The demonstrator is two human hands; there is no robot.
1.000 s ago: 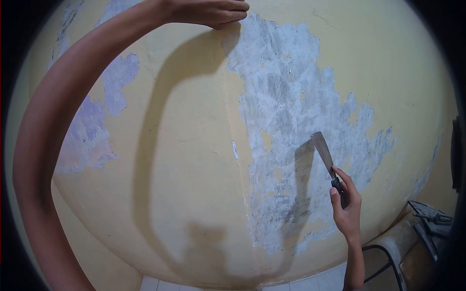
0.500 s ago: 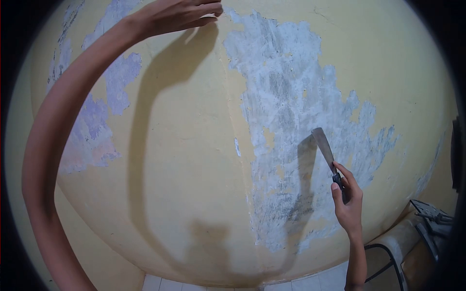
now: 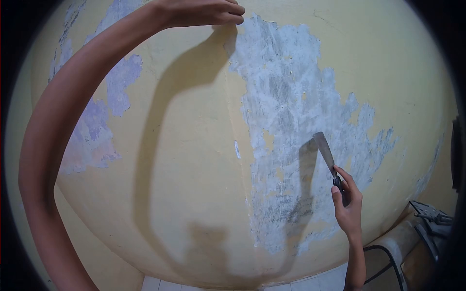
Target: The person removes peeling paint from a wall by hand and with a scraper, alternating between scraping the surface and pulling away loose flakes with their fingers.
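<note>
My right hand (image 3: pixel 349 208) is wrapped round the dark handle of a paint scraper (image 3: pixel 325 150), its index finger lying along the metal blade. The blade points up and to the left, over the bare grey-white patch (image 3: pixel 291 106) of the wall. At the top of the view, my left hand (image 3: pixel 208 12) is closed with its fingers curled in, by the upper left edge of that patch. Whatever those fingers may hold is hidden.
The yellow painted wall (image 3: pixel 189 131) fills most of the view. Another peeled patch (image 3: pixel 92 131), lilac in tone, lies to the left. At lower right stands a black metal frame (image 3: pixel 395 257) with dark items above it. White tiles (image 3: pixel 170 285) run along the bottom.
My left hand has moved right along the top of the wall to the edge of the bare patch, and its fingers are more curled. The scraper has barely moved.
</note>
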